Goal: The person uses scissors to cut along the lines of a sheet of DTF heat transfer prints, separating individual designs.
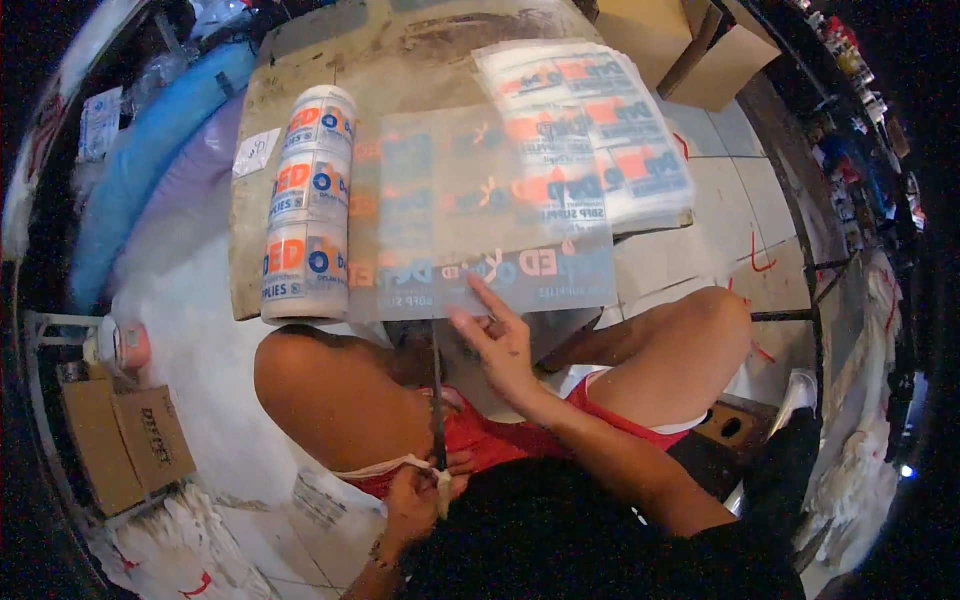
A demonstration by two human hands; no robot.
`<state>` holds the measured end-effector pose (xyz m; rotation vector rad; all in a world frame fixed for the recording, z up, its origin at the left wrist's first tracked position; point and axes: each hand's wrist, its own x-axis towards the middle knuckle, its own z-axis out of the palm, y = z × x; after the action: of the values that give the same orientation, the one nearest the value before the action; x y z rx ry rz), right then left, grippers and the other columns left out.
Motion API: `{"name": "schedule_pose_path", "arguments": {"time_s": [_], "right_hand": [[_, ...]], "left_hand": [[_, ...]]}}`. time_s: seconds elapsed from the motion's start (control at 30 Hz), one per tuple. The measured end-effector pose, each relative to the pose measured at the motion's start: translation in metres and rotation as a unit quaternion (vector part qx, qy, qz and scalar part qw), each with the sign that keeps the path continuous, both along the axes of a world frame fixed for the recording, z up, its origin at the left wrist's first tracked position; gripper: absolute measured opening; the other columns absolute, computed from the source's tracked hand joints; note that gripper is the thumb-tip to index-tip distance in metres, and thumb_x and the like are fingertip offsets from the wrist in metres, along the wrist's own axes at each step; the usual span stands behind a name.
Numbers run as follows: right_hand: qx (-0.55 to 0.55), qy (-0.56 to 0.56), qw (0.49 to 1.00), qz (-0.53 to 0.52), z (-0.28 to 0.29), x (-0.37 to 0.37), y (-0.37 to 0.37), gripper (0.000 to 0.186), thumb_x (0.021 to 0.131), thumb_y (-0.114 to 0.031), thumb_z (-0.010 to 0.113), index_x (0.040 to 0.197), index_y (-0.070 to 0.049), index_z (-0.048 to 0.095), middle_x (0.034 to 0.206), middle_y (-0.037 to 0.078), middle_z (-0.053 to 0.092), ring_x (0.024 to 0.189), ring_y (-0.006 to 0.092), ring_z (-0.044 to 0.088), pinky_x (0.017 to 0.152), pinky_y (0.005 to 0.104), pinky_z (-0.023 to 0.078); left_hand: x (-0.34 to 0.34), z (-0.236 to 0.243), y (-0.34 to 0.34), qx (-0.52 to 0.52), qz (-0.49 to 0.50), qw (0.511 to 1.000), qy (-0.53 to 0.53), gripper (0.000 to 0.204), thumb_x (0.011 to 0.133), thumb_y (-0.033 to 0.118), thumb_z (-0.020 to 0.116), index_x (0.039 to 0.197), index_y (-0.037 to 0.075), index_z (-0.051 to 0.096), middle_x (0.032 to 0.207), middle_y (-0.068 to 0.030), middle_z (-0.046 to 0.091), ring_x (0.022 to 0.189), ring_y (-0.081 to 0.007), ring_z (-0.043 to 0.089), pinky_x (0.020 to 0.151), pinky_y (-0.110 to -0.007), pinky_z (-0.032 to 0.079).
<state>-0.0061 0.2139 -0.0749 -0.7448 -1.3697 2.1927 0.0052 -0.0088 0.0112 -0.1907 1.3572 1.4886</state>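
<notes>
A: Where does the printed film (450,220) lie?

B: Translucent and lettered, it spreads across the centre of a worn worktop (390,60), appearing to run off the thick printed roll (310,200) at 10 o'clock. The roll lies with its length from 12 to 6 o'clock, which presumably lets the film draw out flat toward 3 o'clock.

A: And the 2 hands?

B: The right hand (500,350), just below centre toward 6 o'clock, stretches 1 index finger onto the film's near margin, its other fingers loosely curled. The touch likely steadies the edge; whether the thumb pinches it, I cannot tell. The left hand (408,500), between 6 and 7 o'clock, is closed around the pale, wrapped-looking handle (443,495) of a slim dark tool (437,400).

A: Why hold it that way?

B: The tool points to 12 o'clock, its far end near the film's margin. A low grip at the lap probably keeps it steady. It looks like a blade, though its edge is too small to read.

A: What sits at 1 o'clock?

B: A flat stack of printed white plastic (620,140), its near corner seemingly under the film. Opposite the roll, it appears placed for easy reach.
</notes>
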Motion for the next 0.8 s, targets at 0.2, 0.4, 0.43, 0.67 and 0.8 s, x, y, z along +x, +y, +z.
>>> {"name": "schedule_pose_path", "arguments": {"time_s": [0.2, 0.4, 0.43, 0.67, 0.8], "right_hand": [[0.0, -0.036, 0.996, -0.076, 0.024, -0.023, -0.008, 0.049, 0.087, -0.003, 0.069, 0.132, 0.003, 0.051, 0.109, 0.011, 0.065, 0.086, 0.0114, 0.063, 0.076, 0.0224, 0.051], [0.01, -0.057, 0.996, -0.071, 0.021, -0.022, -0.002, 0.051, 0.085, -0.001, 0.069, 0.132, 0.004, 0.051, 0.107, 0.01, 0.065, 0.08, 0.0089, 0.061, 0.069, 0.0206, 0.05], [0.003, -0.066, 0.996, -0.067, 0.031, -0.022, -0.002, 0.051, 0.085, -0.001, 0.069, 0.132, 0.004, 0.05, 0.107, 0.01, 0.065, 0.08, 0.0085, 0.061, 0.068, 0.0205, 0.05], [0.009, -0.028, 0.997, -0.076, 0.02, -0.025, -0.002, 0.052, 0.085, -0.001, 0.068, 0.133, 0.006, 0.048, 0.11, 0.014, 0.064, 0.092, 0.0137, 0.062, 0.077, 0.0244, 0.052], [0.017, -0.02, 0.996, -0.084, 0.027, -0.026, -0.003, 0.053, 0.086, -0.002, 0.068, 0.135, 0.003, 0.049, 0.109, 0.012, 0.065, 0.084, 0.0099, 0.061, 0.07, 0.0225, 0.052]], "left_hand": [[-0.001, -0.007, 0.024, -0.027, -0.045, 0.996, 0.078, 0.063, 0.089, -0.009, 0.056, 0.145, 0.006, 0.031, 0.121, -0.0191, 0.058, 0.106, -0.0245, 0.061, 0.089, -0.033, 0.054], [-0.014, -0.017, 0.042, 0.019, 0.041, 0.998, -0.038, 0.067, 0.089, -0.008, 0.056, 0.148, 0.008, 0.028, 0.12, -0.0172, 0.059, 0.103, -0.0229, 0.062, 0.085, -0.03, 0.054], [-0.014, -0.018, 0.042, 0.015, 0.023, 1.0, -0.011, 0.067, 0.089, -0.008, 0.055, 0.148, 0.009, 0.027, 0.12, -0.0174, 0.058, 0.102, -0.0231, 0.062, 0.085, -0.03, 0.054], [-0.013, -0.011, 0.041, 0.018, 0.007, 0.999, 0.027, 0.072, 0.09, -0.009, 0.053, 0.151, 0.013, 0.023, 0.122, -0.0173, 0.058, 0.102, -0.0227, 0.062, 0.083, -0.029, 0.054], [-0.017, -0.02, 0.041, 0.041, 0.066, 0.995, -0.061, 0.07, 0.09, -0.009, 0.053, 0.15, 0.012, 0.024, 0.122, -0.0169, 0.057, 0.101, -0.0227, 0.062, 0.082, -0.028, 0.054]]}}
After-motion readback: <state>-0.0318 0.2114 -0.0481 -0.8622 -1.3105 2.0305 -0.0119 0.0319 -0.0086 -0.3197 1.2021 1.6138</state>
